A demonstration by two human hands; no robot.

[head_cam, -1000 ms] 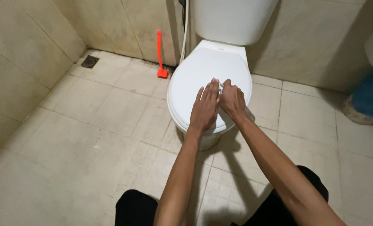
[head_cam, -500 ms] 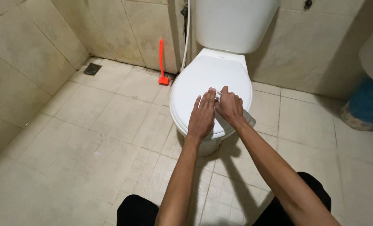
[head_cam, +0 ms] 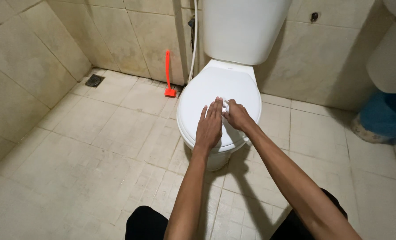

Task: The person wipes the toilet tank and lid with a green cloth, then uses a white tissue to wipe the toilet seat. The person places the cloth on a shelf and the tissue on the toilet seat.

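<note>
A white toilet stands against the tiled back wall, its lid (head_cam: 215,84) closed and its cistern (head_cam: 242,26) behind. My left hand (head_cam: 210,124) lies flat, fingers together, on the front of the lid. Just to its right, my right hand (head_cam: 238,116) rests on the lid with fingers curled around a small white thing (head_cam: 226,105), of which only a bit shows at the fingertips; I cannot tell what it is.
An orange toilet brush (head_cam: 168,73) leans on the back wall left of the toilet, beside a white hose (head_cam: 193,40). A floor drain (head_cam: 94,80) sits in the far left corner. A blue object (head_cam: 384,118) and a white fixture (head_cam: 391,53) are at the right.
Both hands slid further up the lid, away from its front edge. The view shifted, so the toilet now sits lower and more centred.
</note>
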